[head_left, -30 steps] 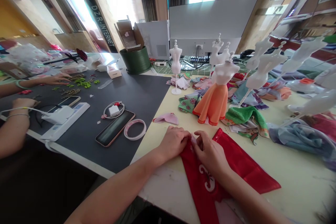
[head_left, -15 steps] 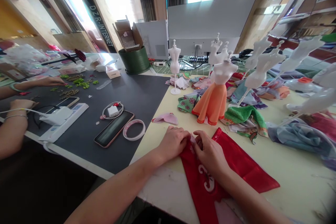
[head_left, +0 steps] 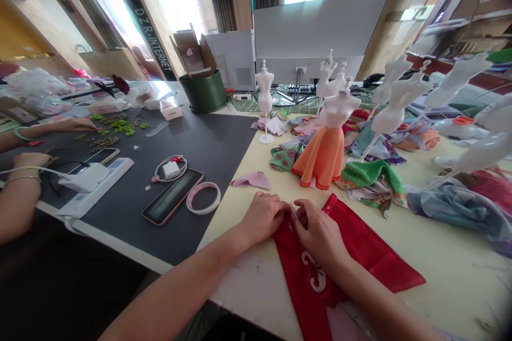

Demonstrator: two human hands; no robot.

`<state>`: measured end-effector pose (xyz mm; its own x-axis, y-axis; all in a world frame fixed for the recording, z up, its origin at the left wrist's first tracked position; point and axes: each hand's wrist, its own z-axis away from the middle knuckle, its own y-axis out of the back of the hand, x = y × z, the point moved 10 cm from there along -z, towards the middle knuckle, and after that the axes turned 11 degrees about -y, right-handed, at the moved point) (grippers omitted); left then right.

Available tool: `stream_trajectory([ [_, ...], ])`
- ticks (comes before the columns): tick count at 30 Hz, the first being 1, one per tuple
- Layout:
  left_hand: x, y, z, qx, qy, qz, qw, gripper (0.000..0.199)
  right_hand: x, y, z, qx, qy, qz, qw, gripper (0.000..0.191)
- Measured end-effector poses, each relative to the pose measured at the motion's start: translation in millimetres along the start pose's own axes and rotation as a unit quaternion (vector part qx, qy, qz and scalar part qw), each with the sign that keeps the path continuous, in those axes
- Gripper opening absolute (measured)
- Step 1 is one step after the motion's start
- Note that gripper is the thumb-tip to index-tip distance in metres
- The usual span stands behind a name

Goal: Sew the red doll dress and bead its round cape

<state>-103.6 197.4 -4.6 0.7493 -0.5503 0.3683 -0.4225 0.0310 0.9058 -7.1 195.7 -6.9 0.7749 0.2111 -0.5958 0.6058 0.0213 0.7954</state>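
Observation:
A red cloth (head_left: 378, 248) with a white printed figure lies across the table's front, one strip hanging over the edge. My left hand (head_left: 264, 216) is closed on its upper edge, fingertips pinched together. Close beside it, my right hand (head_left: 322, 232) pinches the same edge between thumb and fingers. A small pale bit shows between the two hands; what it is I cannot make out. Below my right forearm a piece of pink fabric (head_left: 348, 325) shows next to the red cloth. Just beyond my hands stands a small white dress form in an orange skirt (head_left: 322, 157).
Several white mini dress forms (head_left: 265, 93) stand among fabric scraps. A pink scrap (head_left: 252, 180), a tape roll (head_left: 204, 198), a phone (head_left: 173, 197) and a power strip (head_left: 98, 186) lie to the left. A co-worker's hands (head_left: 76, 124) are at the far left, near green pieces.
Both hands keep hold of the red cloth in almost the same place. The whole view has shifted very slightly.

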Motion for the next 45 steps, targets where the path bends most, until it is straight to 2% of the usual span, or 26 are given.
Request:
stream_trajectory([
  [9,0,0.4,-1,0.002,0.000,-0.001,1.000,0.027,10,-1,4,-0.044,-0.059,0.039,0.997,0.032],
  [16,-1,1.8,-1,0.012,0.008,0.021,1.000,0.027,11,-3,4,-0.082,-0.074,0.066,0.992,0.013],
  [25,-1,1.3,0,0.018,-0.002,0.016,1.000,0.025,10,-4,3,-0.093,-0.083,-0.015,0.992,0.020],
  [29,-1,1.2,0,0.016,-0.002,0.016,1.000,0.027,15,-9,3,-0.120,-0.101,-0.044,0.987,0.024],
  [33,-1,0.4,0,0.013,0.000,0.017,1.000,0.028,18,-12,0,-0.143,-0.116,-0.039,0.982,0.017],
  [39,-1,0.8,0,0.013,0.001,0.020,1.000,0.026,14,-11,-5,-0.121,-0.108,0.037,0.986,0.015],
  [45,-1,1.7,0,0.017,0.003,0.020,1.000,0.026,5,-8,-1,-0.065,-0.053,0.055,0.995,0.012],
])
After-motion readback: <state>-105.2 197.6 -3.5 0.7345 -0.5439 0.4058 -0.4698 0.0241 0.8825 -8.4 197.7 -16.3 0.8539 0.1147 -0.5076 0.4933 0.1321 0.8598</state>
